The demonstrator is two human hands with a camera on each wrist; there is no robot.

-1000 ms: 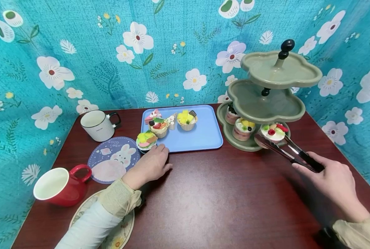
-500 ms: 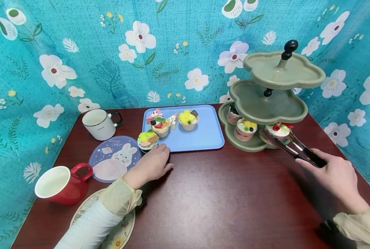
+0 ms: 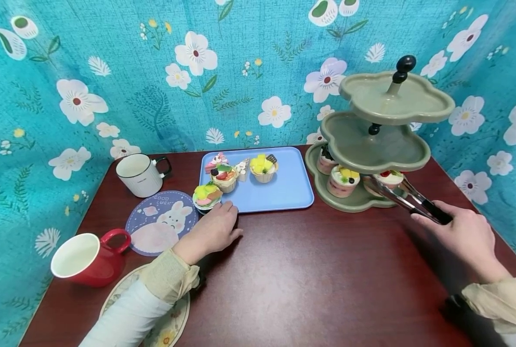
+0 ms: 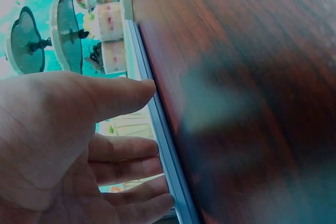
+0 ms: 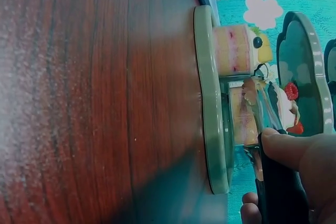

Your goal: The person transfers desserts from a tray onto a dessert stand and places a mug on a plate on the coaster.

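Observation:
My right hand (image 3: 463, 236) grips metal tongs with black handles (image 3: 441, 213). Their tips straddle a dessert cup with white cream and red berries (image 3: 390, 180), on the bottom tier of a green three-tier stand (image 3: 350, 206). The right wrist view shows the tongs (image 5: 283, 182) along this cup (image 5: 242, 114), beside a second layered cup (image 5: 231, 51). My left hand (image 3: 210, 230) rests at the front left edge of a blue tray (image 3: 284, 197); in the left wrist view its fingertips touch the tray's rim (image 4: 167, 156). A fruit-topped cup (image 3: 207, 195) sits just beyond those fingers.
On the tray are a fruit tart (image 3: 224, 179), a yellow-topped tart (image 3: 263, 169) and small cake slices. To the left stand a white mug (image 3: 139, 178), a red mug (image 3: 95, 262) and a rabbit coaster (image 3: 153, 236). A floral plate (image 3: 177, 323) lies under my left forearm.
The tongs and the berry cup between them have shifted slightly right and back, further beneath the middle tier. My left hand stays at the tray's edge.

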